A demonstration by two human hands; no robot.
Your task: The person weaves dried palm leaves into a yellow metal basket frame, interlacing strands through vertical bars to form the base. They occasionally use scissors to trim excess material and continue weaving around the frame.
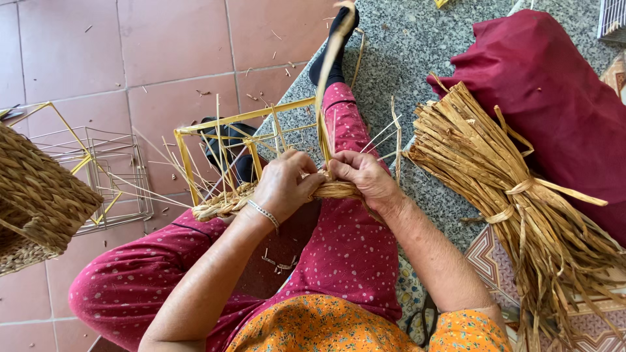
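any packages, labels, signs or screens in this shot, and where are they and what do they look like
None: no package, label, sign or screen shows.
The left hand and right hand grip a plaited straw band on a yellow wire frame.
Tied straw bundle: right of the hands, tan, fanned.
Woven basket: left edge, brown.
Dark red cloth: upper right.
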